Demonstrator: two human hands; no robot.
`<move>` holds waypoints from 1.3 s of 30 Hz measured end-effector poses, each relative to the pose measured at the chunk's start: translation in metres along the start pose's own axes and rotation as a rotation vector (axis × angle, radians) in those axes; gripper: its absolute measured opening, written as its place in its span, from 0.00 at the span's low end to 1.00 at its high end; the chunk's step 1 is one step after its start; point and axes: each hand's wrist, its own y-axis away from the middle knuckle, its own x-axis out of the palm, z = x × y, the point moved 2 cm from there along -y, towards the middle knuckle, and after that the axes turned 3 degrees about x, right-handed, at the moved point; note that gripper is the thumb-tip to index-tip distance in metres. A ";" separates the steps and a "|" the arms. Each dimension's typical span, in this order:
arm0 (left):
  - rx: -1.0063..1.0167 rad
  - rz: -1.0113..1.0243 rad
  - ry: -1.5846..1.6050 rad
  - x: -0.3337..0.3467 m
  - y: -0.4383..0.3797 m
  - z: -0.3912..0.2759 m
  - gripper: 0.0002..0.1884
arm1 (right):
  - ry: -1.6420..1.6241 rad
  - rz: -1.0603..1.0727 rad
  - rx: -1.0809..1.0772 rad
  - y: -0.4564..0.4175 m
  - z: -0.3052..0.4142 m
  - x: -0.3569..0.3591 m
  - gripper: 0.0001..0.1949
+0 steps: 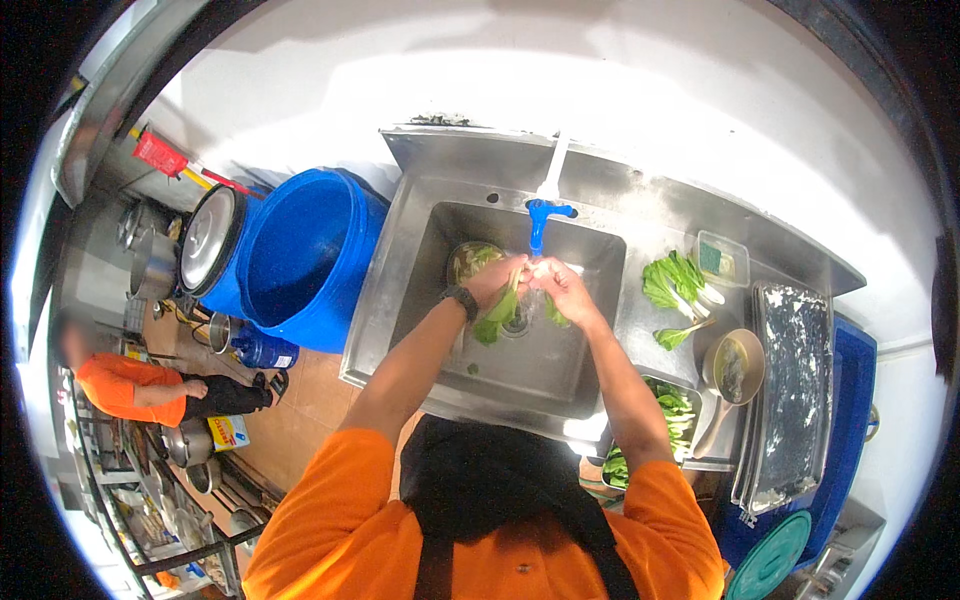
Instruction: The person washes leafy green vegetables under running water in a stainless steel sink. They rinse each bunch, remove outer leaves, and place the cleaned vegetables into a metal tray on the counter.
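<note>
Under the blue tap (pixel 538 217) my two hands meet over a steel sink (pixel 450 367). My left hand (pixel 491 279), with a dark watch at the wrist, grips leafy greens (pixel 496 319) by their pale stalks; the leaves hang down. Close against it, my right hand (pixel 559 285) has its fingers on the stalk ends, with another green leaf (pixel 555 312) hanging beneath it. A round container with pale cut pieces (pixel 469 259) stands in the sink's back left corner. A small leaf piece (pixel 472 369) lies on the sink floor, in front of the drain (pixel 515 324).
Right of the sink lie more greens (pixel 671 281), a plastic box with a green sponge (pixel 721 259), a saucepan (pixel 733 367), a tray of greens (pixel 675 409) and stacked baking trays (pixel 795 390). Blue drums (pixel 311 259) stand at left. A person in orange (pixel 142 390) stands farther left.
</note>
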 end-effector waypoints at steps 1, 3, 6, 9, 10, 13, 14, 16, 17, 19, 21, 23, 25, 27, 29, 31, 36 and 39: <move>0.001 0.013 0.028 0.009 0.003 -0.006 0.15 | -0.069 -0.005 0.017 -0.001 0.002 -0.001 0.08; -0.011 0.016 0.179 0.023 0.005 -0.009 0.15 | -0.510 -0.045 0.170 0.004 0.009 0.005 0.08; 0.045 -0.033 0.230 0.034 -0.004 -0.009 0.16 | -0.804 -0.101 0.263 0.004 0.004 0.008 0.09; 0.040 0.085 0.340 0.031 -0.008 -0.006 0.16 | -0.945 -0.144 0.263 0.002 -0.006 0.008 0.09; 0.093 0.158 0.323 0.028 -0.010 -0.005 0.15 | -0.994 -0.160 0.280 0.002 -0.006 0.011 0.09; 0.111 -0.012 0.390 0.026 -0.008 0.004 0.15 | -1.096 -0.246 0.189 0.006 -0.019 0.002 0.07; 0.122 0.019 0.449 0.026 -0.007 0.003 0.14 | -1.210 -0.347 0.083 0.005 -0.024 -0.009 0.07; 0.131 0.027 0.361 0.007 -0.011 0.016 0.11 | -1.157 -0.471 0.061 0.005 -0.027 -0.017 0.06; 0.115 -0.011 0.300 -0.006 -0.012 0.026 0.11 | -0.860 -0.370 0.173 0.007 -0.026 -0.014 0.06; 0.099 -0.185 0.247 0.000 -0.009 0.022 0.11 | -0.252 -0.188 0.353 0.013 -0.023 -0.016 0.07; 0.101 -0.247 0.175 0.007 -0.006 0.020 0.12 | -0.049 -0.129 0.340 0.014 -0.019 -0.007 0.09; 0.121 -0.196 0.085 0.012 -0.005 0.017 0.13 | 0.077 -0.119 0.217 0.011 -0.011 0.003 0.12; 0.136 -0.087 -0.017 0.014 -0.006 0.014 0.15 | 0.172 -0.121 0.215 0.003 -0.023 -0.002 0.15; 0.120 0.003 -0.012 0.023 0.002 0.003 0.16 | 0.126 -0.107 0.236 0.002 -0.031 -0.007 0.16; 0.162 0.063 -0.087 0.012 0.005 0.009 0.19 | 0.052 -0.057 0.365 0.008 0.001 0.002 0.16; 0.179 0.132 -0.184 0.016 0.008 0.005 0.20 | 0.081 -0.054 0.370 0.010 0.007 -0.004 0.15; 0.102 -0.054 -0.419 0.017 0.008 0.012 0.21 | 0.544 -0.109 0.264 0.020 0.018 -0.017 0.16; 0.131 -0.208 -0.541 0.019 -0.004 0.029 0.24 | 0.871 -0.160 0.124 0.027 0.025 -0.006 0.15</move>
